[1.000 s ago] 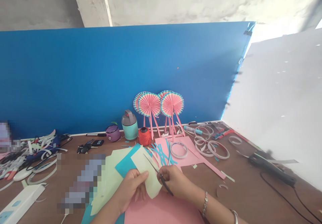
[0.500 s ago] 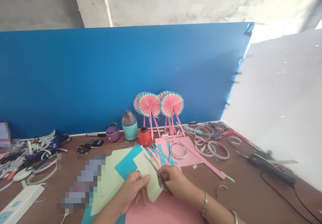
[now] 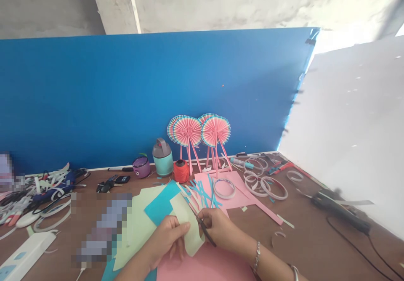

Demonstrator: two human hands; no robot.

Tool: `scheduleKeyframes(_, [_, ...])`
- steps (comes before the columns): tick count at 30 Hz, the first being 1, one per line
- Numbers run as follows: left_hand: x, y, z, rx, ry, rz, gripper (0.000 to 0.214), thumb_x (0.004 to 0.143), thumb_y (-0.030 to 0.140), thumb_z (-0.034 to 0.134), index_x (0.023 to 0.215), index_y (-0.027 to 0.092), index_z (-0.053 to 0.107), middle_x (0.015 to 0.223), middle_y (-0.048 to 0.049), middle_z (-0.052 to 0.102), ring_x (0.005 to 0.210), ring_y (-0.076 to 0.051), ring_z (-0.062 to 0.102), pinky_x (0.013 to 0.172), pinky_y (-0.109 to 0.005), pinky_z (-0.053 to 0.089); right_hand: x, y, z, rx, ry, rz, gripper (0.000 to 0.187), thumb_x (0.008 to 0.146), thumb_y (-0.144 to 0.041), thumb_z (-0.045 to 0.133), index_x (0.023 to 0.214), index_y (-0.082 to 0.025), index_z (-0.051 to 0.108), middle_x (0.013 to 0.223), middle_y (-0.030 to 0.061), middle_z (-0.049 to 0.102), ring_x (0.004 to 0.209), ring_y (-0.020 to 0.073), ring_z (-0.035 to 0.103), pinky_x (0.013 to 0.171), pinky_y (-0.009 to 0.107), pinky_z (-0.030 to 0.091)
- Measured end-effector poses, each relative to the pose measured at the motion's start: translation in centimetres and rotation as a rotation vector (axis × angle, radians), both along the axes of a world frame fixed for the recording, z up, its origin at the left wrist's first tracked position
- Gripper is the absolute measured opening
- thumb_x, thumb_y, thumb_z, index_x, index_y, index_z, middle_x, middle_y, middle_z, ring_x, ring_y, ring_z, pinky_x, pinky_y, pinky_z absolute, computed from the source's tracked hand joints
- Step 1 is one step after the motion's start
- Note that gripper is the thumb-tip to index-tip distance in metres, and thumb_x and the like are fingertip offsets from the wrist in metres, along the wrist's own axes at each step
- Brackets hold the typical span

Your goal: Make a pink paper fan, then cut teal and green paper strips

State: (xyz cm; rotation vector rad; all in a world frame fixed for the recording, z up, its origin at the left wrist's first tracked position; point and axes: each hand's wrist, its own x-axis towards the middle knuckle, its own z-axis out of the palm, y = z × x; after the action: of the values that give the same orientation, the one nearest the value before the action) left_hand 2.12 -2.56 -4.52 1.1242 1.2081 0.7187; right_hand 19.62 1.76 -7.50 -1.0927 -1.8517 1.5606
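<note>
Pale green card (image 3: 186, 226) is held up off the counter (image 3: 303, 205), pinched in our left hand (image 3: 167, 239), while our right hand (image 3: 217, 226) grips small scissors (image 3: 206, 235) at its edge, above a pink sheet (image 3: 205, 266); paper fans (image 3: 187, 131) stand beyond.

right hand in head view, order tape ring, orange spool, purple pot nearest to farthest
From the right hand:
1. tape ring, ahead on the pink card
2. orange spool, ahead-left
3. purple pot, farther left by the blue board
</note>
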Motion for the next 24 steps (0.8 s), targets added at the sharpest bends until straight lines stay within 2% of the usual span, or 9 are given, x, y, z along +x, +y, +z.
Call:
scheduleKeyframes(5, [-0.12,0.04,-0.23,0.005,0.024,-0.032,0.055,0.067,0.06,0.056,0.054,0.008,0.067,0.034,-0.0039,0.056,0.026,-0.006,0.04,0.032,-0.02,0.017,-0.08,-0.05,0.38,0.001,0.009,-0.024,0.012,0.064,-0.016,0.053,0.074,-0.015,0.059,0.049,-0.0037,0.058,0.036,0.0058,0.041,0.034,0.015,0.026])
scheduleKeyframes(13, [-0.07,-0.03,-0.33,0.004,0.05,-0.02,0.054,0.068,0.059,0.055,0.056,0.008,0.069,0.034,-0.0037,0.056,0.024,-0.005,0.033,0.033,-0.022,0.014,-0.05,-0.09,0.76,0.016,-0.03,-0.071,0.014,0.061,-0.014,0.051,0.074,-0.015,0.058,0.043,-0.0069,0.05,0.034,0.0066,0.041,0.033,0.016,0.026])
scheduleKeyframes(24, [-0.04,0.05,-0.69,0.01,0.048,-0.003,0.051,0.07,0.054,0.056,0.045,0.011,0.062,0.035,-0.0054,0.058,0.025,-0.005,0.035,0.033,-0.021,0.017,0.07,0.09,0.47,-0.027,-0.046,-0.06,0.018,0.06,-0.012,0.05,0.075,-0.014,0.061,0.041,-0.0075,0.046,0.034,0.0057,0.038,0.034,0.016,0.025])
